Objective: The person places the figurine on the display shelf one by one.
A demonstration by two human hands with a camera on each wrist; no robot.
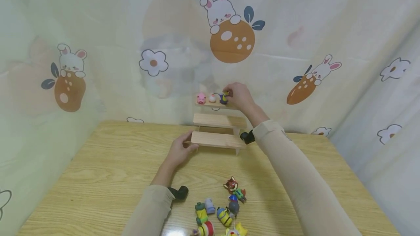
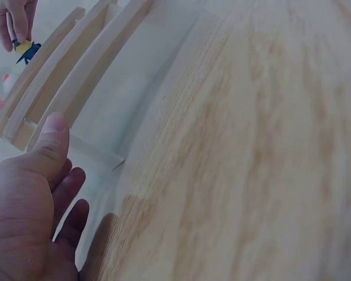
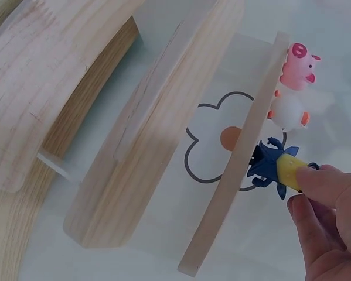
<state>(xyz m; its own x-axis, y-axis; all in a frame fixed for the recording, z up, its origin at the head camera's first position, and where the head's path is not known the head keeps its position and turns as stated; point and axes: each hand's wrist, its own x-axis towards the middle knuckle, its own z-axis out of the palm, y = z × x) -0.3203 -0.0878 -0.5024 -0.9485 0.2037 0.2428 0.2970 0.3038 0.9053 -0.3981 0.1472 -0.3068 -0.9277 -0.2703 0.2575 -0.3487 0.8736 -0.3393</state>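
A small yellow-and-blue toy figure (image 3: pixel 286 170) is pinched between thumb and fingers of my right hand (image 1: pixel 239 95). Its dark blue lower part is right at the top board (image 3: pixel 234 158) of a three-step wooden display stand (image 1: pixel 218 139). Beside it on that board are a white toy chicken (image 3: pixel 289 111) and a pink toy pig (image 3: pixel 299 67). My left hand (image 1: pixel 179 151) grips the left end of the stand's lowest step. In the left wrist view, that thumb (image 2: pixel 53 137) lies on the step's edge, while the lower fingers curl loosely beside it.
Several toys lie on the wooden table (image 1: pixel 108 177) near the front: a fox figure (image 1: pixel 234 188), a yellow-and-blue figure (image 1: pixel 224 216), a green-and-yellow one (image 1: pixel 201 213) and others. A patterned curtain (image 1: pixel 183 21) hangs right behind the stand.
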